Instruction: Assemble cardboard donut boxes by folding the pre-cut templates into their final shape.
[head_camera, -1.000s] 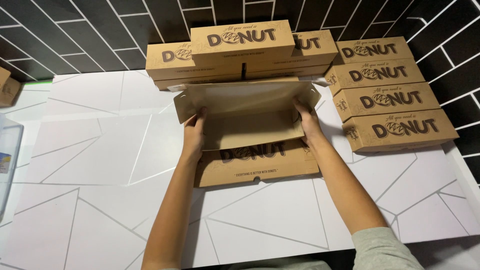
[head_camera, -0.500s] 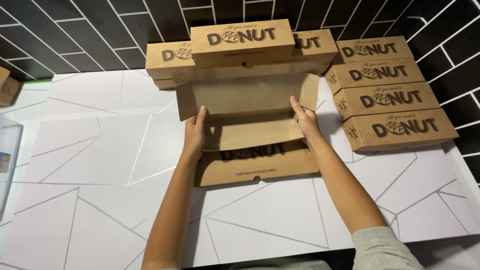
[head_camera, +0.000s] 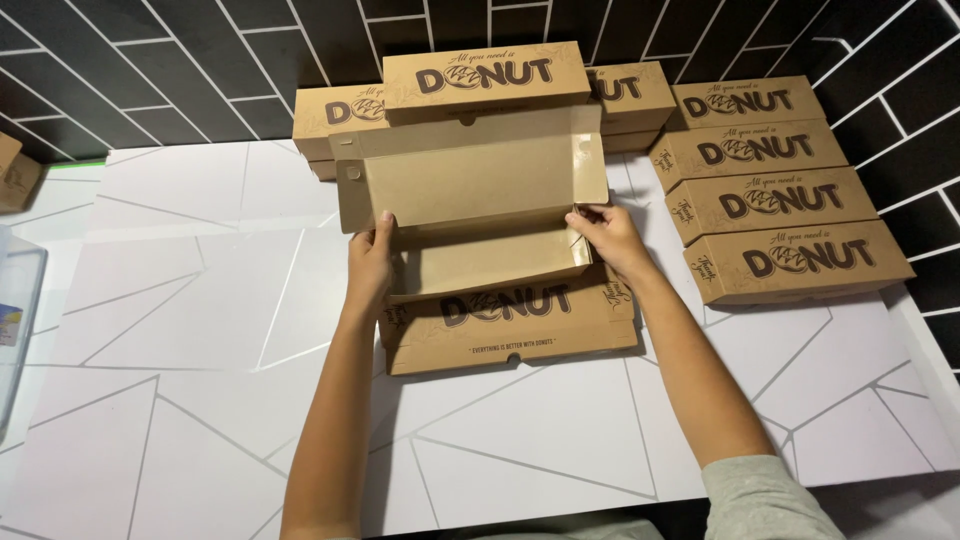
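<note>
Half-folded brown cardboard box sits mid-desk, back panel raised, front flap flat on the white desk. Left hand has its grip clamped on the box's left end, thumb up against the raised panel. Right hand has its grip pinched on the right end flap. Stack of finished boxes directly behind, against the dark tiled wall. Row of four closed boxes to the right, overlapping stepwise.
</note>
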